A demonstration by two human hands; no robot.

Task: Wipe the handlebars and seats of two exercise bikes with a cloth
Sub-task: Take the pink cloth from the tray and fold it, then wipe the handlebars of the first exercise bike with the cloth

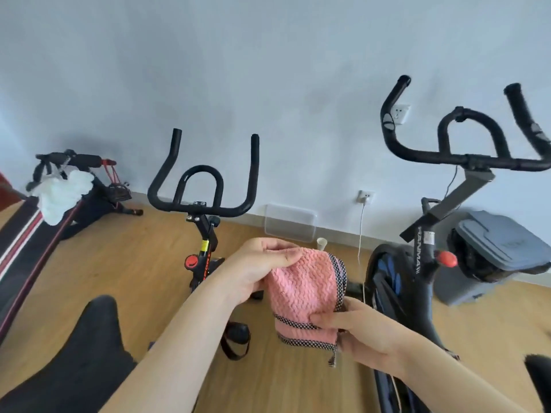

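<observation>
Left hand (262,263) pinches the top of the pink cloth (304,293), right hand (354,329) grips its lower hem, mid-air between the bikes. Cloth touches neither handlebars (202,204) nor seat (89,338): wiping looks still ahead.

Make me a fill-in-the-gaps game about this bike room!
1. Both hands hold a ____ cloth with a checked border.
2. The left hand grips the cloth's ____ edge, the right hand its bottom.
3. The left bike's handlebars are coloured ____.
4. A small white ____ stands on the floor by the wall.

Missing words: pink; top; black; cup
</observation>
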